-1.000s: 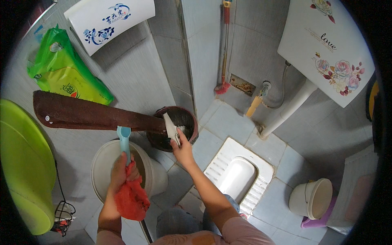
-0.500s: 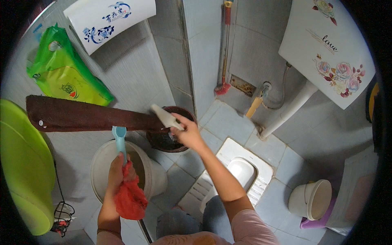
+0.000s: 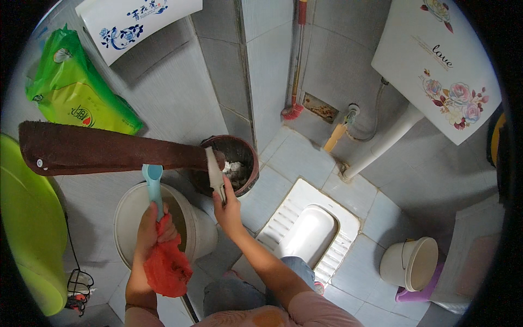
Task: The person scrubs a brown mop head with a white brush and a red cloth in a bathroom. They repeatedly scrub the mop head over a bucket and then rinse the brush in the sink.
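Note:
My left hand [image 3: 150, 231] is closed round the light blue neck [image 3: 153, 182] of a flat mop. A red cloth [image 3: 169, 267] hangs from the same grip. The long brown fabric mop head [image 3: 114, 150] stretches left to right above a large white bucket [image 3: 122, 218]. In my right hand [image 3: 230, 212] is a small off-white brush [image 3: 214, 169] with a toothed-looking edge, held upright at the head's right end. Behind that end stands a dark brown bin [image 3: 253, 163] with a dark lining and whitish waste inside.
A squat toilet [image 3: 308, 231] is set in the tiled floor to the right. Beyond it are a white pipe [image 3: 384, 139] and a small white bucket [image 3: 411, 264]. A green basin [image 3: 32, 229] leans at the left, below a green bag [image 3: 81, 87].
The brush has turned more upright and come slightly toward me, against the mop head's right end. The mop has shifted slightly left, and more of the bin's inside shows.

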Available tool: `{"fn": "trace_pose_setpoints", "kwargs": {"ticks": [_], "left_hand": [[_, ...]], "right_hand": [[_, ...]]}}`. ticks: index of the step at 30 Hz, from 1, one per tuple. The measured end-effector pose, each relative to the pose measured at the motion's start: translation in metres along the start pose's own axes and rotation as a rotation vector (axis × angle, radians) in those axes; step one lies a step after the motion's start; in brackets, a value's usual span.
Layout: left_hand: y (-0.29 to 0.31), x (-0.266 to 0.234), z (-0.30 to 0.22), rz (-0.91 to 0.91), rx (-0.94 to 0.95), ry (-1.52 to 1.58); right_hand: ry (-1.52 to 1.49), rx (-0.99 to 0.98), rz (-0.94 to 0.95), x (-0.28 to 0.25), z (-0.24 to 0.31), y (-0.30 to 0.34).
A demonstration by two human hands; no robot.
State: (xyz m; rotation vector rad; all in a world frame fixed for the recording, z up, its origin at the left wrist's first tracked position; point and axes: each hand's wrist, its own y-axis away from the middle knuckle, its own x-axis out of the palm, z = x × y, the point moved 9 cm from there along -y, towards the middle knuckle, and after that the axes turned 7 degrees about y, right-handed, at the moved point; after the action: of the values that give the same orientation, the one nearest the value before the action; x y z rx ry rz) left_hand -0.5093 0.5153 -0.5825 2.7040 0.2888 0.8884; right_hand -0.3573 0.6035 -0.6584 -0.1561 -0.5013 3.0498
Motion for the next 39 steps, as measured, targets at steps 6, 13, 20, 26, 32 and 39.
{"fn": "trace_pose_setpoints", "kwargs": {"ticks": [6,13,20,26,32,39], "left_hand": [[-0.003,-0.006,0.002,-0.058,0.001,-0.037],[0.000,0.004,0.002,-0.052,-0.009,-0.027],[0.003,-0.005,0.005,0.001,-0.027,0.007],[0.005,-0.014,0.002,-0.020,-0.016,0.003],[0.009,-0.016,0.005,0.015,-0.040,0.038],[0.014,-0.020,-0.003,-0.084,-0.001,0.023]], "right_hand": [[-0.037,0.083,-0.037,-0.008,-0.016,-0.001],[0.175,-0.086,-0.131,-0.006,-0.027,-0.013],[0.030,0.068,-0.011,0.002,-0.021,-0.008],[0.073,0.103,-0.081,-0.018,-0.060,-0.020],[0.121,0.087,0.081,-0.010,-0.039,-0.019],[0.020,0.078,0.097,-0.021,-0.030,-0.025]]}}
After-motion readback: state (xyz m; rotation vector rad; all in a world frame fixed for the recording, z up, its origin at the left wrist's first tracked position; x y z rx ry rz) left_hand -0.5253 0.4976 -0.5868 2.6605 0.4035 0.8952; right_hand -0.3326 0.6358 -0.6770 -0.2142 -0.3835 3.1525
